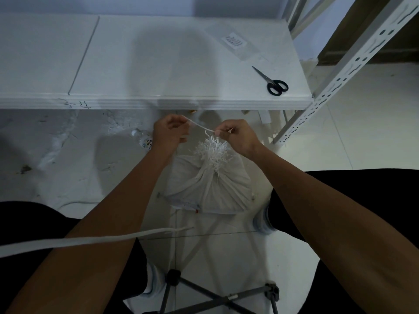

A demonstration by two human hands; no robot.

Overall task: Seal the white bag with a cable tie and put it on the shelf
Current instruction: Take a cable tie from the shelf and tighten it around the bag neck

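— White bag [217, 191], frayed white fringe on top — cable tie [199, 125] white too!
— Black-handled scissors [273, 83] on a white table [158, 64], bottle [144, 138] with coloured dots.

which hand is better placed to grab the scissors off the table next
Probably the right hand. The scissors lie on the table near its right edge, on that hand's side. The left hand would have to cross over. Both hands now pinch the cable tie above the white bag.
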